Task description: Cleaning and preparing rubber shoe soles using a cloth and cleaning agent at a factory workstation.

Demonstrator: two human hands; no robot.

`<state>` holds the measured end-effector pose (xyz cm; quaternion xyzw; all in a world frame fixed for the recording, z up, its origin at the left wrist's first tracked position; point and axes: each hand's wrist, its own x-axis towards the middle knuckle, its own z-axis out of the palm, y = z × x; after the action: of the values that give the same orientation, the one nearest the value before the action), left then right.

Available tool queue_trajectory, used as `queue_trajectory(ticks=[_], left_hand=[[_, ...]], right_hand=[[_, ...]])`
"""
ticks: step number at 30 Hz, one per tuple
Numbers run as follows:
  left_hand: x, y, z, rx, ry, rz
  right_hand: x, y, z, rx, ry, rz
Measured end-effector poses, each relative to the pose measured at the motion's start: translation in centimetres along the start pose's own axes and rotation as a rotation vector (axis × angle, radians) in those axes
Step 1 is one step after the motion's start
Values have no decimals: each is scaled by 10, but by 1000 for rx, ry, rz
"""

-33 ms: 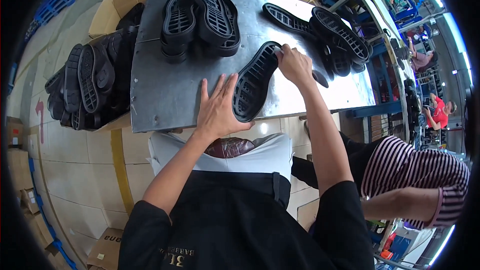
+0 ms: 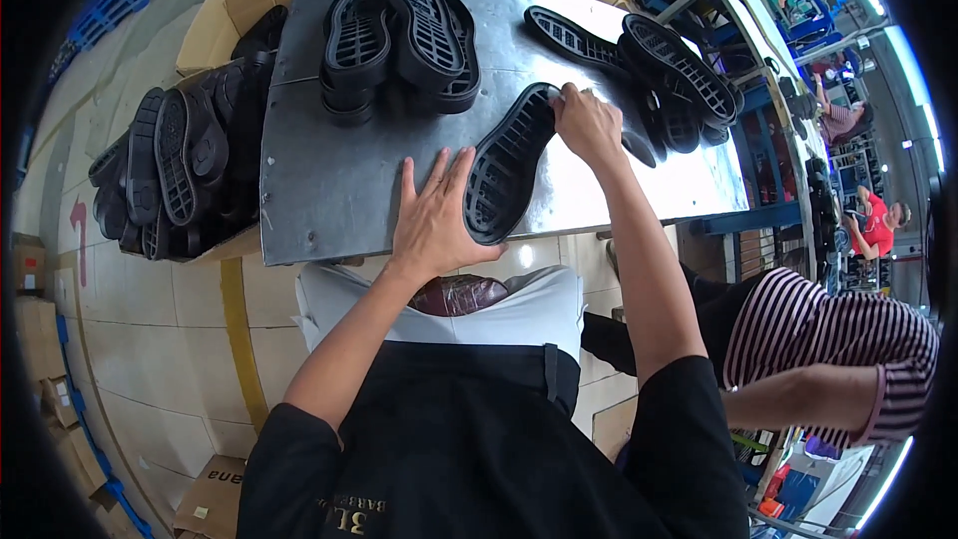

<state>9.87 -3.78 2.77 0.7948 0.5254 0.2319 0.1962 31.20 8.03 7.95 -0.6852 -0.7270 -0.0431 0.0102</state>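
A black shoe sole (image 2: 511,165) lies tilted on the metal-topped table, its ribbed, grid-like inner side facing up. My left hand (image 2: 435,215) rests along its near left edge, fingers spread and thumb stretched out by the rounded near end. At the sole's far right end, my right hand (image 2: 589,125) is closed in a pinch against the rim. A small pale bit shows at those fingertips, but what it is I cannot make out. Beyond my left hand stands a stack of black soles (image 2: 431,35). To the right of my right hand lie more soles (image 2: 679,65), some overlapping.
Left of the metal table (image 2: 329,190), a cardboard box (image 2: 215,30) and a heap of dark soles (image 2: 180,155) sit against its side. A person in a striped shirt (image 2: 818,339) is close on my right. A wrapped dark red item (image 2: 459,294) lies in my lap.
My right hand has shifted very slightly at the sole's far end. The striped-shirt person's arm has moved a little. My left hand and the sole have stayed put.
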Motion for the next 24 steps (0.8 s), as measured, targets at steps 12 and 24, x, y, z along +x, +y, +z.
queue_trajectory(ticks=[12, 24], left_hand=[[2, -7, 5, -53, 43, 21], [1, -5, 2, -97, 1, 2]], right_hand=[[12, -21, 6, -369, 310, -405], [-65, -59, 15, -171, 249, -468]])
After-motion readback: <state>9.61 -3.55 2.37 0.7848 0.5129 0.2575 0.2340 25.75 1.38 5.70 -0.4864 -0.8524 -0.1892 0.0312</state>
